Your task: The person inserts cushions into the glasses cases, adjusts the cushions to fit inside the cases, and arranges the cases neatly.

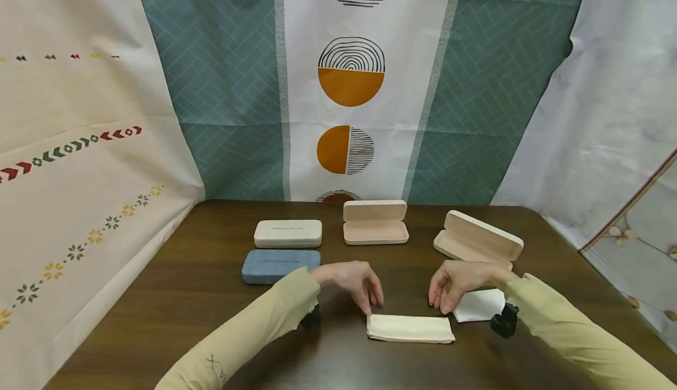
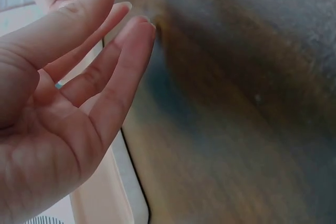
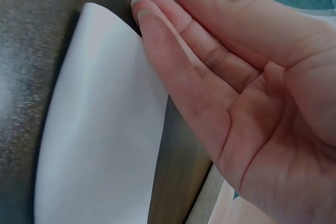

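Observation:
A folded cream cloth [image 1: 409, 328] lies in a narrow strip on the table, in front of both hands. My left hand [image 1: 353, 281] hovers by its left end, thumb tip close to the corner and fingers loosely bent. In the left wrist view nothing is between those fingers, and the cloth's rolled end shows at the top. My right hand [image 1: 459, 281] is over the cloth's right end, its fingers relaxed and holding nothing. Beside it lies a folded white cloth [image 1: 480, 306], partly behind the hand; in the right wrist view this white cloth [image 3: 100, 114] runs alongside the fingers.
Behind the right hand stands an open glasses case [image 1: 482, 234] with a pinkish lining. Another open case [image 1: 375, 231] is at the back middle. Two closed cases, one white [image 1: 288, 234] and one blue [image 1: 280, 265], sit at the left. Curtains hang behind the brown table [image 1: 174, 313].

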### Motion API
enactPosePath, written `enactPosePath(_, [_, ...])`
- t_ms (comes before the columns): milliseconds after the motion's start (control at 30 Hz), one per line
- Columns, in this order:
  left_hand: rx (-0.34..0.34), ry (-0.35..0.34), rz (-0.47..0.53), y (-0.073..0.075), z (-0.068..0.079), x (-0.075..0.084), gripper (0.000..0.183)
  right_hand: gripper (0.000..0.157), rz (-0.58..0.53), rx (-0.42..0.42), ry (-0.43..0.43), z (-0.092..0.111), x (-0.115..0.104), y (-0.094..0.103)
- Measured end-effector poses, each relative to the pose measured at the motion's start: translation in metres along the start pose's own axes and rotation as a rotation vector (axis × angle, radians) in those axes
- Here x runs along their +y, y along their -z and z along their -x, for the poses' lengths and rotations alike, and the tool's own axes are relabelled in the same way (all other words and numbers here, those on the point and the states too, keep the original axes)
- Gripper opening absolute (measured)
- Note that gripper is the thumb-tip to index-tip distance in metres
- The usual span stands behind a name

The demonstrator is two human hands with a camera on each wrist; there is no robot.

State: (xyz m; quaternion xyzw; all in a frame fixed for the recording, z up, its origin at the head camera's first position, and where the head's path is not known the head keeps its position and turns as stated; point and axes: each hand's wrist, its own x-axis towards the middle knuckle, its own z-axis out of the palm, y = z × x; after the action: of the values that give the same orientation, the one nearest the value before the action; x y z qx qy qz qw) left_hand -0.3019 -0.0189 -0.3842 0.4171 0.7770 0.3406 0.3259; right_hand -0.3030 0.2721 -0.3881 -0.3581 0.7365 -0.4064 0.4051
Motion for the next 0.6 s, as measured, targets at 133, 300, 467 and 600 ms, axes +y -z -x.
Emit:
enactPosePath(133, [0.024, 0.022, 0.014, -0.005, -0.001, -0.001, 0.021, 0.023, 0.024, -0.011, -0.007, -0.002, 0.0, -0.004])
enactPosePath(300, [0.039, 0.037, -0.056, -0.011, -0.003, 0.0, 0.02, 0.024, 0.074, 0.0, -0.038, -0.004, -0.002, -0.01])
enactPosePath(467, [0.066, 0.063, -0.131, -0.015, -0.003, 0.004, 0.02, 0.02, 0.123, 0.034, -0.055, -0.006, -0.004, -0.014])
enactPosePath(600, [0.084, 0.087, -0.146, -0.018, -0.004, 0.004, 0.017, 0.015, 0.202, 0.05, -0.03, -0.006, -0.004, -0.018])
